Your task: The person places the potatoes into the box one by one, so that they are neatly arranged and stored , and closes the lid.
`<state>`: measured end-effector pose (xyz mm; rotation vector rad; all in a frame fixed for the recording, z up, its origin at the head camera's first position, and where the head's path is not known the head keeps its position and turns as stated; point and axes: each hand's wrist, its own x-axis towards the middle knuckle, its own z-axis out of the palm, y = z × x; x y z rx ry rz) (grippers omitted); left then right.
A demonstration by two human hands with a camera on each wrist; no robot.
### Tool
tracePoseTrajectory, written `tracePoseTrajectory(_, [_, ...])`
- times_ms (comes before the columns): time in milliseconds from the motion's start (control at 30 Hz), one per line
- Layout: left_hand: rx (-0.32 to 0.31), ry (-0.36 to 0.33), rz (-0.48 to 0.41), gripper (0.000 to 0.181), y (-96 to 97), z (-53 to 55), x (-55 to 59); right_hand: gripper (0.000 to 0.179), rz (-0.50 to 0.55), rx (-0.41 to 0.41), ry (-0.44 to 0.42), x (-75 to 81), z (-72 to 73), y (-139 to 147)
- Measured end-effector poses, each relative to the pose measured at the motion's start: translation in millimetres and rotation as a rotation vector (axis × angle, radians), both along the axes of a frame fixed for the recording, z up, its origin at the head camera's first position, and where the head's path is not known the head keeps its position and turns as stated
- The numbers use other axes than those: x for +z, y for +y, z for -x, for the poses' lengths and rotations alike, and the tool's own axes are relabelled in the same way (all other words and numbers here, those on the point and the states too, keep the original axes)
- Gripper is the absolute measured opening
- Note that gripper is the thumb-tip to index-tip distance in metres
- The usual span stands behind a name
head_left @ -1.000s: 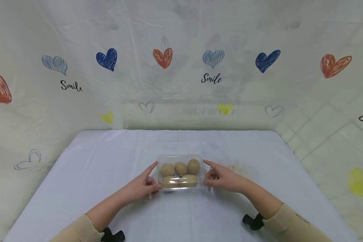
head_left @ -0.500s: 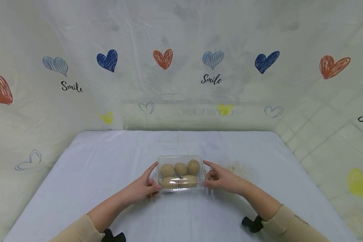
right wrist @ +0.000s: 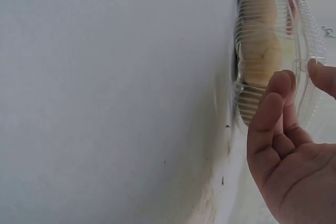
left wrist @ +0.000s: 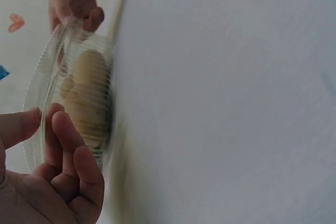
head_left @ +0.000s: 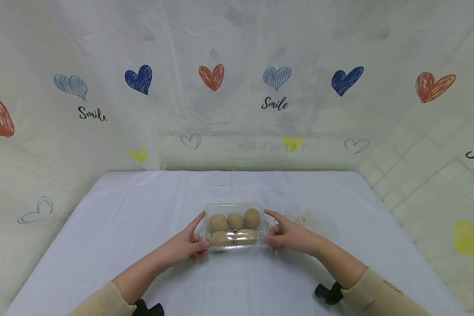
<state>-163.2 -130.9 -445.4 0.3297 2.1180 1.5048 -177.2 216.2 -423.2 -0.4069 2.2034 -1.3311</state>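
Note:
A clear plastic clamshell container point(head_left: 235, 248) sits closed on the white table, with several tan potatoes point(head_left: 252, 218) inside. At its left end, my left hand point(head_left: 183, 246) pinches the rim between thumb and curled fingers, the index finger stretched along the side. My right hand point(head_left: 294, 235) does the same at the right end. In the left wrist view, the left thumb point(left wrist: 23, 125) lies on one side of the container's rim and the fingers on the other. The right wrist view has the right thumb point(right wrist: 321, 76) on the rim, fingers bent below it.
A white cloth covers the table point(head_left: 237, 285). Brown dirt specks point(head_left: 306, 219) lie to the right of the container. Behind the table hangs a pale curtain point(head_left: 237, 35) printed with hearts and "Smile". Each wrist carries a black camera mount point(head_left: 328, 293).
Both hands keep their grip on the container's ends, and the container stays in place. Only a slight shift of the head view shows.

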Motion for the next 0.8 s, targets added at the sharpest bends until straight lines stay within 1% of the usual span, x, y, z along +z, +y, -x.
tracePoseTrajectory(133, [-0.006, 0.0, -0.007, 0.093, 0.9, -0.5, 1.2, 0.091, 0.008, -0.036, -0.033, -1.2, -0.9, -1.2])
tracePoseTrajectory(267, [-0.007, -0.004, -0.009, 0.093, 1.1, -0.6, 1.1, 0.092, 0.011, -0.055, -0.036, -2.2, -1.7, -2.6])
tracePoseTrajectory(533, [-0.02, -0.006, -0.026, 0.093, 0.7, 0.5, -1.4, 0.091, 0.001, -0.057, -0.011, -4.2, -2.9, -4.2])
tracePoseTrajectory(700, [-0.018, -0.006, -0.017, 0.093, 0.5, -0.4, 0.9, 0.09, 0.023, -0.036, -0.01, -6.6, -2.2, -3.9])
tracePoseTrajectory(800, [-0.02, -0.008, -0.017, 0.093, 1.3, -0.5, 1.9, 0.09, 0.01, -0.042, -0.016, -7.0, -1.7, -2.6])
